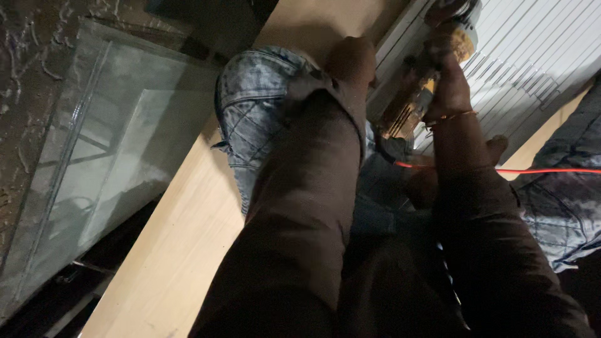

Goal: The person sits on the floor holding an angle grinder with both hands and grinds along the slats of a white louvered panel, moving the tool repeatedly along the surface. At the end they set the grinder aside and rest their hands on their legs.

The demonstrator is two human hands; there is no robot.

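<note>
Hands both up at frame top: left hand (350, 59) fisted, pressed down at edge of pale wooden board (188, 250), nothing visibly gripped; right hand (447, 87) wrapped tight around yellow-and-black power tool (416, 103). Largest first: wooden board running diagonally lower left to top centre; white ribbed panel (532, 56) upper right, tool head resting against it; glass sheet (100, 163) leaning at left; denim-clad knee (256, 106) planted on board. Thin red cord (538, 170) trailing rightward from below tool.
</note>
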